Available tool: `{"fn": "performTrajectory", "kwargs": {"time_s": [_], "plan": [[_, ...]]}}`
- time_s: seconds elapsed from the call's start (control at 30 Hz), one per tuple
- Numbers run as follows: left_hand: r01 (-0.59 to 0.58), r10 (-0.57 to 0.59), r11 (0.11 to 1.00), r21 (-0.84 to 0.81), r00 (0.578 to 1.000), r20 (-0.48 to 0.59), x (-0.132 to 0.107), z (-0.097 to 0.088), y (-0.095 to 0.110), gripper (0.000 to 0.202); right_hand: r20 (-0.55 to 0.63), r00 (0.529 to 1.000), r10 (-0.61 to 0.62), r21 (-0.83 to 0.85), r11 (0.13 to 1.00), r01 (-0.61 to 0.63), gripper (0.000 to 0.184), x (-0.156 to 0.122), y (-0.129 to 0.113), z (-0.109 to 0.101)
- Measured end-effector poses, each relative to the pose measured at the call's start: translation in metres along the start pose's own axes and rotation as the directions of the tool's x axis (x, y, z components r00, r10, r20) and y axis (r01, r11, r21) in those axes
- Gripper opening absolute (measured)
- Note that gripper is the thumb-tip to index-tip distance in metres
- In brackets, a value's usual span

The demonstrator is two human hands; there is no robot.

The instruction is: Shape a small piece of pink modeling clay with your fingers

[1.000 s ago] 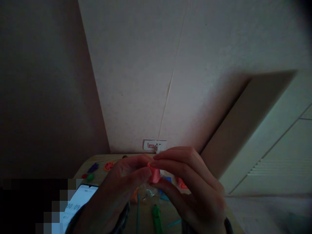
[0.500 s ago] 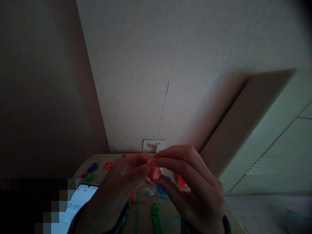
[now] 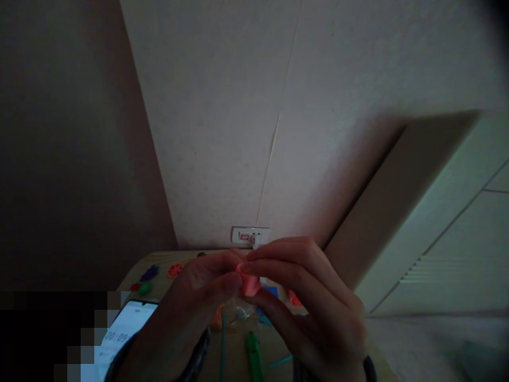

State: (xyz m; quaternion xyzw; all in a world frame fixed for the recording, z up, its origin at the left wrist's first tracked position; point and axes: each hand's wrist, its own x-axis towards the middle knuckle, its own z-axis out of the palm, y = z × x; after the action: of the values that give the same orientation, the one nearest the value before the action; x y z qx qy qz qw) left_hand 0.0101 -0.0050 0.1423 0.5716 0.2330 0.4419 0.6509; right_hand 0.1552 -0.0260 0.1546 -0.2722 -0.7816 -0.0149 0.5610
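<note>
A small lump of pink modelling clay (image 3: 250,284) is pinched between my two hands, above the table. My left hand (image 3: 199,297) presses it from the left with thumb and fingertips. On the other side my right hand (image 3: 314,302) grips it, fingers over the top and thumb underneath. Below the hands lie a green tool (image 3: 254,355), a thin blue stick (image 3: 223,345) and a short light-blue tool (image 3: 280,361). Clear plastic wrapping (image 3: 242,312) and an orange piece (image 3: 217,318) are partly hidden by my hands.
On the wooden table (image 3: 159,258) are a round red-orange slice shape (image 3: 175,270), a purple piece (image 3: 149,273), a green ball (image 3: 143,288), a phone (image 3: 127,323) showing a timer, and a red packet (image 3: 294,297). A wall socket (image 3: 250,235) with a plug sits behind.
Both hands stay closed on the pink clay, which has turned slightly between the fingers. The whole view has shifted a little.
</note>
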Motion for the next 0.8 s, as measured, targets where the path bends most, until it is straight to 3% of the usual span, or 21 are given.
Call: {"fn": "performTrajectory", "kwargs": {"time_s": [0.17, 0.33, 0.8], "plan": [[0.031, -0.035, 0.996, -0.089, 0.999, -0.040, -0.0015, -0.0017, 0.0017, 0.012, 0.009, 1.000, -0.014, 0.003, 1.000, 0.014, 0.010, -0.0022, 0.0020, -0.0007], [0.000, -0.004, 0.999, -0.032, 0.993, -0.122, -0.0029, -0.0005, 0.0039, 0.013, 0.015, 1.000, -0.019, -0.016, 1.000, 0.019, 0.010, -0.0014, 0.0024, -0.0022], [-0.033, 0.029, 0.999, -0.018, 0.981, -0.191, -0.0051, 0.0026, 0.0091, 0.009, 0.003, 1.000, -0.026, -0.039, 0.999, 0.026, 0.008, -0.0021, 0.0019, -0.0030]]}}
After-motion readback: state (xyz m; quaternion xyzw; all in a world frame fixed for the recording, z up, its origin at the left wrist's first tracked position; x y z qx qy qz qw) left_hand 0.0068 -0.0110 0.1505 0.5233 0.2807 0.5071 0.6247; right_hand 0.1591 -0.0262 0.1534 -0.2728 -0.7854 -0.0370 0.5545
